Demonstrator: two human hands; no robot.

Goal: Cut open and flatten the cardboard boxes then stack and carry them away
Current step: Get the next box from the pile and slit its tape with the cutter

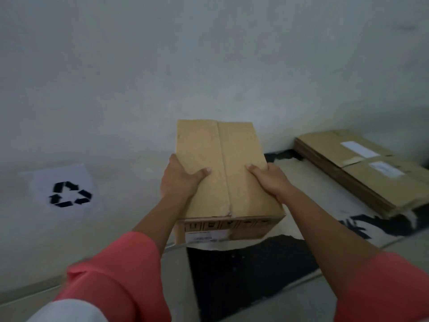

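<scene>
A closed brown cardboard box (pixel 222 168) is held up in front of me, its top flaps meeting along a centre seam. A printed label and handling symbols show on its near side. My left hand (pixel 180 178) grips the box's left edge, thumb lying on the top flap. My right hand (pixel 270 181) grips the right edge the same way. A stack of flattened cardboard boxes (pixel 362 168) with white labels lies on the floor to the right, against the wall.
A plain grey wall (pixel 209 66) fills the view ahead. A white sheet with a black recycling symbol (pixel 67 191) is stuck on it at the left. A black and white patterned mat (pixel 255 270) lies on the floor under the box and the stack.
</scene>
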